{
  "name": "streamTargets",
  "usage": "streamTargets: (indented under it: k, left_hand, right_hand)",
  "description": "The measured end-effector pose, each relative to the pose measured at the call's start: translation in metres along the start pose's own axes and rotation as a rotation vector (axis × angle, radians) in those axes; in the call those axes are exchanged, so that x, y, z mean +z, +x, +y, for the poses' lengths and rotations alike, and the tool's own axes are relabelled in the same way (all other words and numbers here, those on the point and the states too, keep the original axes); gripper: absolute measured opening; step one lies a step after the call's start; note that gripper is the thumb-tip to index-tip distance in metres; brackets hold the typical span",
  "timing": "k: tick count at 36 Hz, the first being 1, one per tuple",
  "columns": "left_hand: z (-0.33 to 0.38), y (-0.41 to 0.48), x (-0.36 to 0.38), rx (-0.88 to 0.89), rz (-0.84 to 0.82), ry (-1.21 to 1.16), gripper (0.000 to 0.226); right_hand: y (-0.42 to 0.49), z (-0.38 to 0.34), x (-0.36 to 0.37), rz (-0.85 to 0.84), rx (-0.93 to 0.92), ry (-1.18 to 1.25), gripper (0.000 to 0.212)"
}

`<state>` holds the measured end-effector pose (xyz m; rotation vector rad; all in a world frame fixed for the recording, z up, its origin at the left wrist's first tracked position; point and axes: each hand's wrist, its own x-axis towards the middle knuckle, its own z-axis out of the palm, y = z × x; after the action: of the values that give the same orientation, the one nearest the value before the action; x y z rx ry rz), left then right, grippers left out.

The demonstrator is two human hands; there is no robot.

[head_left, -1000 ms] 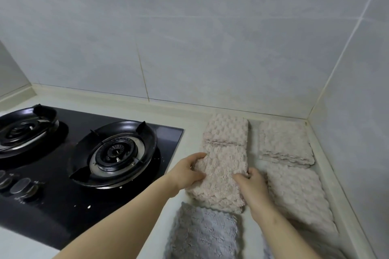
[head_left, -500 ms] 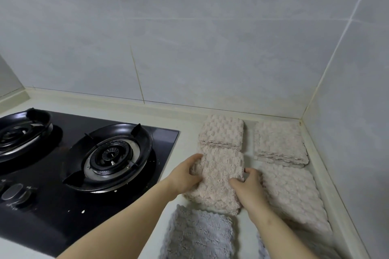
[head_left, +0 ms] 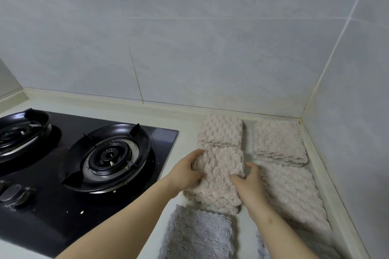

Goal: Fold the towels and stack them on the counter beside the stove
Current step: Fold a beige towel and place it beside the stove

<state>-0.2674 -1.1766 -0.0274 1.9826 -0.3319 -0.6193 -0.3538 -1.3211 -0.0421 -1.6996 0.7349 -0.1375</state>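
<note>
A folded beige towel (head_left: 219,172) lies on the pale counter (head_left: 187,132) right of the stove. My left hand (head_left: 186,171) grips its left edge, bunching the cloth. My right hand (head_left: 248,185) holds its right side, thumb on top and fingers curled at the edge. Another folded beige towel (head_left: 221,130) lies just behind it, touching it. Two more folded beige towels lie to the right, one at the back (head_left: 277,143) and one nearer (head_left: 292,193). A grey towel (head_left: 197,235) lies in front.
The black gas stove (head_left: 88,164) with two burners fills the left. Tiled walls meet in a corner at the back right, and a raised counter lip (head_left: 328,174) runs along the right side. Another grey towel (head_left: 324,248) shows at the bottom right.
Both hands have closed in on the middle beige towel and bunched its left edge. The view has shifted slightly; the other towels have not moved.
</note>
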Motion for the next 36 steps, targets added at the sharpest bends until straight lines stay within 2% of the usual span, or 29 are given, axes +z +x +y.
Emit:
streamTargets:
  k: [8,12,14,15,16,18,20,21,22,23,26,28,36]
  left_hand:
    - [-0.001,0.000,-0.004,-0.037,-0.007,-0.022,0.057]
    - [-0.002,-0.005,-0.003,-0.031,-0.013,0.006,0.054]
    - [-0.002,-0.006,-0.002,-0.007,-0.013,0.168,0.056]
    - [-0.003,-0.005,-0.001,0.030,-0.011,0.363,0.057]
    - [-0.005,-0.003,0.000,0.072,-0.013,0.566,0.057]
    - [-0.007,-0.004,0.003,0.128,0.040,0.827,0.056]
    - [-0.008,-0.003,0.006,0.219,0.114,0.910,0.055]
    - [-0.010,0.000,0.008,0.269,0.127,0.906,0.056]
    - [-0.012,0.002,0.011,0.301,0.124,0.893,0.060]
    - [-0.015,0.006,0.014,0.302,0.104,0.878,0.063]
    - [-0.028,0.014,0.019,0.191,-0.009,0.882,0.054]
    - [-0.037,0.015,0.019,0.150,-0.046,0.897,0.052]
    - [-0.041,0.027,0.018,0.143,-0.057,0.856,0.052]
  right_hand:
    - [0.001,0.002,0.001,-0.029,0.007,0.047,0.055]
    - [0.002,0.006,0.002,0.007,0.009,-0.008,0.058]
    - [0.000,0.007,0.003,0.035,-0.020,-0.085,0.064]
    - [-0.002,0.007,0.003,0.050,-0.050,-0.152,0.068]
    - [-0.005,0.004,0.003,0.081,-0.103,-0.290,0.072]
    - [-0.009,0.001,0.003,0.196,-0.345,-0.667,0.075]
    - [-0.007,0.002,0.007,0.311,-0.645,-0.865,0.073]
    - [-0.004,0.003,0.010,0.341,-0.747,-0.881,0.065]
    - [-0.001,0.003,0.013,0.304,-0.759,-0.901,0.053]
    - [0.001,0.005,0.014,0.265,-0.729,-0.956,0.046]
    - [0.007,0.012,0.017,-0.001,-0.473,-1.053,0.060]
    - [0.013,0.022,0.015,-0.136,-0.383,-1.014,0.057]
    - [0.029,0.020,0.017,-0.224,-0.308,-0.924,0.056]
